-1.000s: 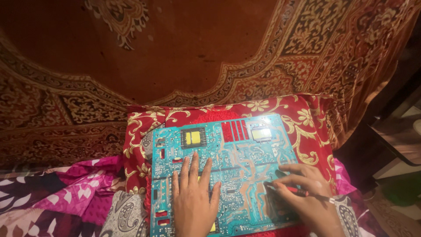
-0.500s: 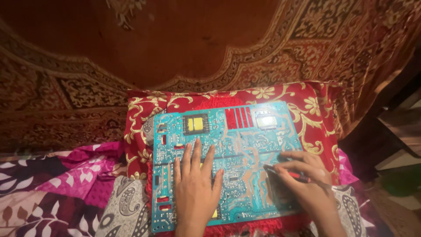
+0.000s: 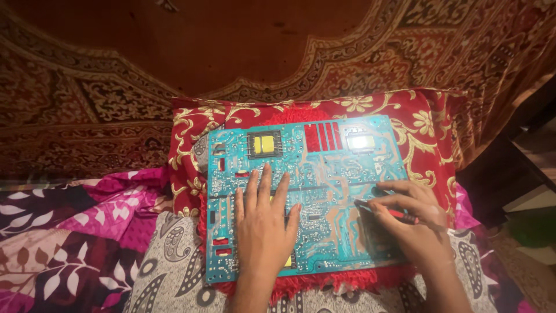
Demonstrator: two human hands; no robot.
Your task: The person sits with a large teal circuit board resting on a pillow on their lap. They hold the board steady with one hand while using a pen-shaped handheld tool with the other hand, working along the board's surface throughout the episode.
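A circuit board is lying flat on a cushion, which is resting on the person's lap. The left hand is lying flat on the board's near left part. The right hand is sitting on its near right part, holding a thin tool. A carpet is spreading behind the cushion, and a floral bedsheet is lying to the left.

A home: patterned carpet, red cushion, floral bedding.

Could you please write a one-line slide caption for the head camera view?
Left hand flat on a teal circuit board on a red cushion; right hand holds a slim tool to it.
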